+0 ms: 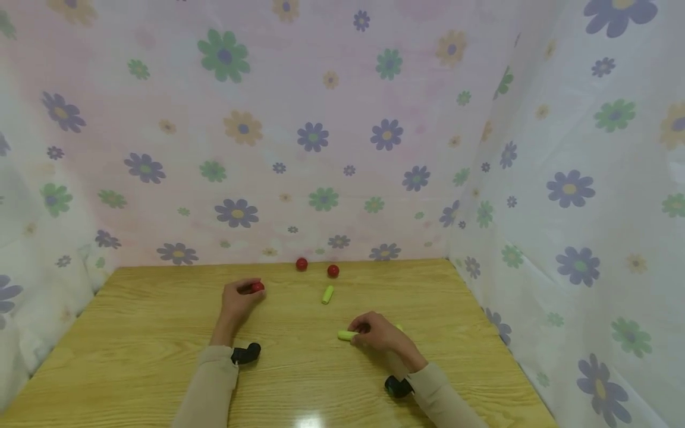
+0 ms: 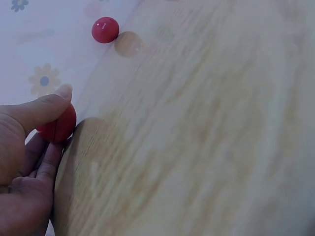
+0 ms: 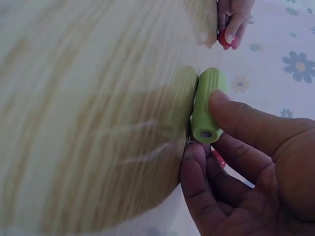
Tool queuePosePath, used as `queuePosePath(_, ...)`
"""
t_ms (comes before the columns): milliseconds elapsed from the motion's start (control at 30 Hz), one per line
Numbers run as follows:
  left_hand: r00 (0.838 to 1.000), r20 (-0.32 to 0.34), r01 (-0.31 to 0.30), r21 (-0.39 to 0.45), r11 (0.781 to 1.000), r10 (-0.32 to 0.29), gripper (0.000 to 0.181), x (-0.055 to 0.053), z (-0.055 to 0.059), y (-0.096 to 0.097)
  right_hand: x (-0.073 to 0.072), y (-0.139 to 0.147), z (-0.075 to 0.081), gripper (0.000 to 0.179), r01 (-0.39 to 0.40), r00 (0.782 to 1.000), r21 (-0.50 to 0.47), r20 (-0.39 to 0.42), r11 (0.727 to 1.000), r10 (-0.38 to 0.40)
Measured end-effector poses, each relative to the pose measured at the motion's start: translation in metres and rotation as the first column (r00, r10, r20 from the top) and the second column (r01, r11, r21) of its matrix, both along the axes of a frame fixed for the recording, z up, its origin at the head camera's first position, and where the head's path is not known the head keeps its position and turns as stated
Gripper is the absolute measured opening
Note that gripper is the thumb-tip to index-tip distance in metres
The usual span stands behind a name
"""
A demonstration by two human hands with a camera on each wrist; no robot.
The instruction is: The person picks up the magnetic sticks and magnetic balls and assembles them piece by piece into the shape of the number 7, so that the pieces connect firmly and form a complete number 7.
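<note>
My left hand (image 1: 238,302) pinches a small shiny red ball (image 2: 64,125) between thumb and fingers, at the table's left. A thin dark line crosses the ball in the left wrist view. At the right, my right hand (image 1: 381,333) has its thumb and fingers on a light green ribbed stick (image 3: 207,101). This stick lies along the tabletop and shows a grey round spot in its end. Farther back lies a second green stick (image 1: 327,295). Part of another green piece (image 1: 399,327) peeks out behind the right hand.
Two more red balls (image 1: 302,264) (image 1: 333,271) sit near the back edge of the wooden table (image 1: 299,368). Flower-printed cloth (image 1: 342,119) hangs behind the table and along both sides. A black wrist device (image 1: 246,353) sits at each sleeve cuff.
</note>
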State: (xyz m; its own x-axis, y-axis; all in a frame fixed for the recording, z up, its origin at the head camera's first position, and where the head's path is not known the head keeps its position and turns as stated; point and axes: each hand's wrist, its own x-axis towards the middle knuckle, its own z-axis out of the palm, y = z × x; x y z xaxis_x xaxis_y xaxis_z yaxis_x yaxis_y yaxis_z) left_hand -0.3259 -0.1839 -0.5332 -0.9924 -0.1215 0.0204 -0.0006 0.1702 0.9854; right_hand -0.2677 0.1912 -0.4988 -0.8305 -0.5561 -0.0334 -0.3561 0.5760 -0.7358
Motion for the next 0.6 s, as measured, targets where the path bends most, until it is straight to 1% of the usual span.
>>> queuePosePath(133,1.000,-0.005,-0.007,0.001,1.000,0.007,0.046,0.008,0.000,0.002,0.001,-0.002,0.000,0.016,0.008,1.000,0.007,0.008,1.000,-0.008)
queuePosePath(267,1.000,0.021,-0.005,0.012,1.000,0.005,0.045,0.016,-0.002,0.002,0.003,-0.007,-0.001,0.018,0.034,0.999,0.015,-0.003,0.999,-0.034)
queuePosePath(367,0.998,0.057,0.001,0.033,0.999,-0.003,0.045,0.021,-0.002,0.003,0.005,-0.011,-0.003,0.019,0.079,0.997,0.039,-0.021,0.996,-0.079)
queuePosePath(500,0.994,0.097,0.035,0.058,0.998,-0.040,0.046,0.025,0.001,0.003,0.010,-0.018,-0.003,0.014,0.151,0.988,0.076,-0.038,0.986,-0.149)
queuePosePath(600,0.993,0.091,0.066,0.038,0.997,-0.069,0.046,0.027,0.004,0.002,0.012,-0.024,-0.002,0.009,0.183,0.983,0.090,-0.048,0.979,-0.180)
